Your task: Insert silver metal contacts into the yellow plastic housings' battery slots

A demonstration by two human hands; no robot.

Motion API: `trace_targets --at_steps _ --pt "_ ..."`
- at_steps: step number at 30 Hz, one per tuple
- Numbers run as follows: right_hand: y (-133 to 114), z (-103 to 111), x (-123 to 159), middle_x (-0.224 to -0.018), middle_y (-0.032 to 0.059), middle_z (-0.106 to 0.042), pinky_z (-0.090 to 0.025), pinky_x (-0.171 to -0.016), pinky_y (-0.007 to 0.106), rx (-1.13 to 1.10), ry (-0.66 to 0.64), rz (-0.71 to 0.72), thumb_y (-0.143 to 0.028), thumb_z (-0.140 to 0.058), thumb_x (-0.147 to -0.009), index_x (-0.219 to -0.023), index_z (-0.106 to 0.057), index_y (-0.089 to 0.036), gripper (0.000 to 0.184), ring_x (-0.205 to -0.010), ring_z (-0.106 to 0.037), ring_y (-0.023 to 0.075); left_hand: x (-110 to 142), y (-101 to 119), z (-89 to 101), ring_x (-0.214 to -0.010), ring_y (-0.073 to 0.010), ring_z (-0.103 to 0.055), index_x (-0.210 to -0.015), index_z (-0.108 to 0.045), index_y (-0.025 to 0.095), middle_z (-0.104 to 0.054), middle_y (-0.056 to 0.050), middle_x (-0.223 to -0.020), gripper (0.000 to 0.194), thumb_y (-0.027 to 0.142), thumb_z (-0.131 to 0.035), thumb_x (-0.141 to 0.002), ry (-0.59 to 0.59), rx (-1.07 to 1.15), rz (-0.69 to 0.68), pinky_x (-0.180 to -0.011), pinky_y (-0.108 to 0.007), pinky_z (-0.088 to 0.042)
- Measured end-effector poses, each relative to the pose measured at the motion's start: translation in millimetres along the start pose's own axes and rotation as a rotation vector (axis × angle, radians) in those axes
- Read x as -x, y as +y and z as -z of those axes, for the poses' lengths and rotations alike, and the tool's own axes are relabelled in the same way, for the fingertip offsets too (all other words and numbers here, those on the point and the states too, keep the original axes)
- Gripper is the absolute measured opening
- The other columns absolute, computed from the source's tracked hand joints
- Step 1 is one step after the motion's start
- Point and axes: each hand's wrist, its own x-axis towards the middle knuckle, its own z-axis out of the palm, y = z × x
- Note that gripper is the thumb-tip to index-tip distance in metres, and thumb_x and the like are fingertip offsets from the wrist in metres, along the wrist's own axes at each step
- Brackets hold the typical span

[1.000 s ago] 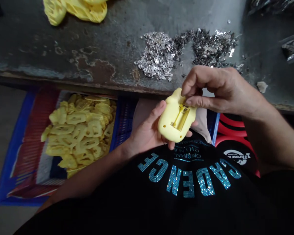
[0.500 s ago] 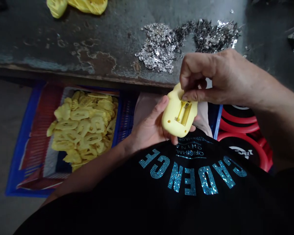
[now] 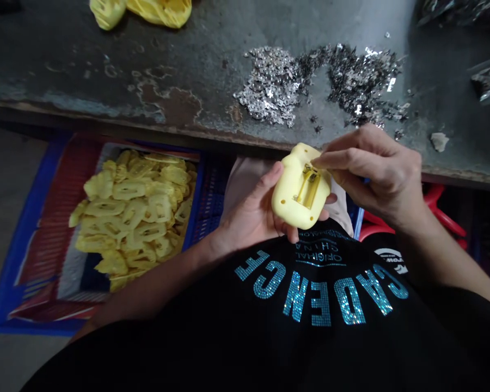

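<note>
Rust mottles the dark bench above hands holding a yellow plastic casing.

Yellow plastic casing partly hidden: right hand fingers cover its top, left hand fingers mostly behind it. Metal bits too small to make out singly. Yellow bundle cut off by top edge, plastic bag by right edge. Red plastic thing mostly hidden behind right arm.

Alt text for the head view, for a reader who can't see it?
The left hand holds a yellow plastic piece; the right hand touches its metal insert. Silver metal bits lie on the table; yellow pieces fill a blue crate below.
</note>
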Motion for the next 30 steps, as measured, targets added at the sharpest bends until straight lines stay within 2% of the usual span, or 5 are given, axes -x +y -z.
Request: trace_targets --at_steps 7,12,18,23,30 --pt "3 -8 16 -0.121 0.0059 -0.086 -0.063 -0.083 0.047 0.083 0.083 0.161 -0.025 -0.074 -0.111 -0.126 -0.086 -0.032 0.02 -0.097 -0.078 0.0269 2 -1 -6.0 -0.091 -0.0317 -0.092 -0.173 -0.057 0.023 -0.088 -0.016 -0.127 0.08 0.068 -0.075 -0.11 -0.019 -0.028 -0.006 -0.049 -0.024 -0.066" --pt "4 -6 11 -0.116 0.005 -0.086 -0.069 -0.089 0.047 -0.161 0.091 -0.065 -0.034 -0.077 -0.111 -0.118 -0.086 -0.032 0.012 -0.103 -0.081 0.0268 6 -2 -12.5 -0.094 -0.032 -0.092 -0.163 -0.067 0.022 -0.089 -0.016 -0.129 0.077 0.07 -0.083 -0.104 -0.017 -0.077 -0.034 -0.051 -0.023 -0.065" --pt "16 -6 -1 -0.145 0.009 -0.081 -0.067 -0.077 0.035 -0.392 -0.069 -0.262 -0.048 -0.091 -0.098 -0.145 -0.075 -0.027 0.054 -0.122 -0.081 0.0285 9 -8 -20.8 -0.101 -0.0315 -0.091 -0.171 -0.062 0.032 -0.088 -0.007 -0.138 0.074 0.054 -0.087 -0.105 0.099 -0.237 -0.203 -0.054 -0.02 -0.058" --pt "13 -18 1 -0.143 0.0099 -0.079 -0.072 -0.1 0.048 -0.243 -0.025 -0.13 -0.042 -0.086 -0.099 -0.144 -0.07 -0.029 0.05 -0.122 -0.078 0.0308 9 -12 -16.7 -0.076 -0.022 -0.082 -0.164 -0.07 0.033 -0.09 -0.007 -0.118 0.085 0.055 -0.103 -0.089 0.18 -0.326 -0.31 -0.053 -0.024 -0.062" --pt "9 -49 9 -0.141 0.0136 -0.076 -0.073 -0.105 0.055 -0.125 0.2 -0.017 -0.031 -0.079 -0.101 -0.151 -0.063 -0.032 0.052 -0.127 -0.077 0.0346 12 -14 0.1 -0.074 -0.016 -0.072 -0.132 -0.091 0.02 -0.087 -0.006 -0.1 0.06 0.05 -0.109 -0.083 0.268 -0.417 -0.379 -0.061 -0.026 -0.069"
